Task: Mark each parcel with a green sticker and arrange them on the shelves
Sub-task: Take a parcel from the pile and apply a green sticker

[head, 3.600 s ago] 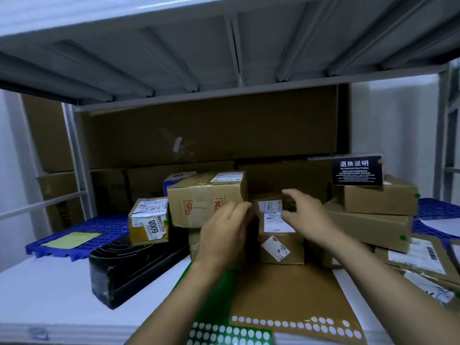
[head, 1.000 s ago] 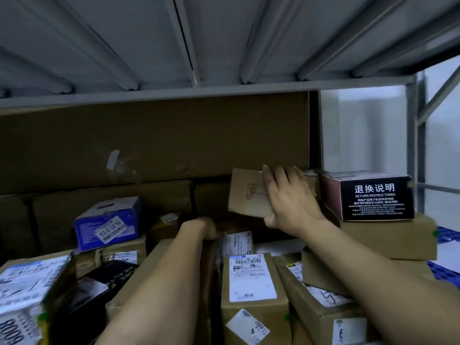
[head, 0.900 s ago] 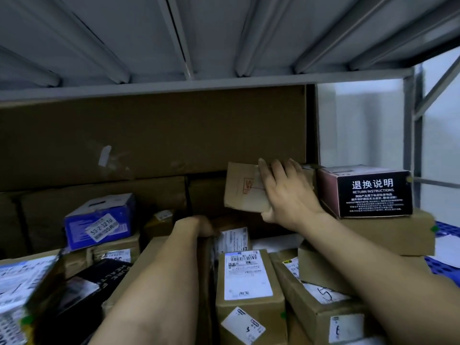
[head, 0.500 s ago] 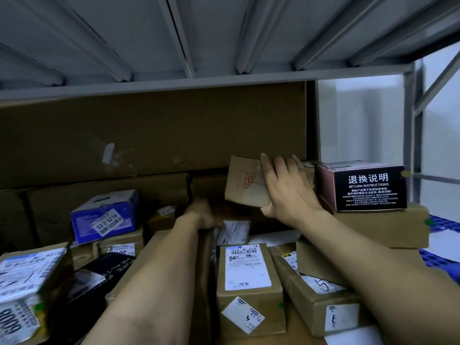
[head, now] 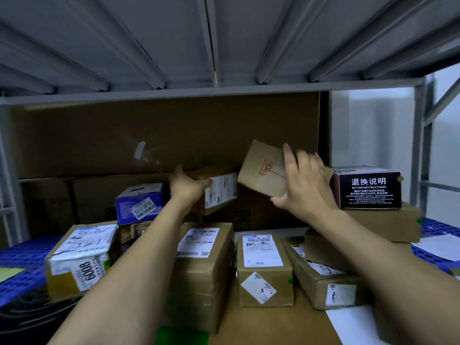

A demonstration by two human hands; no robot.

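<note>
Grey metal shelf point(head: 149, 46) overhead, white wall point(head: 373, 125)

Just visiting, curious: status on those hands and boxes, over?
Left hand grips small labelled parcel. Right hand holds tilted brown parcel. Black box close beside it.

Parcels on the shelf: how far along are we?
Done: green dots show on the 6008 box, the centre box and the right-hand box. In hand: left hand grips a labelled parcel, right hand holds a tilted stamped parcel. Left: setting both down; their stickers aren't visible.
</note>
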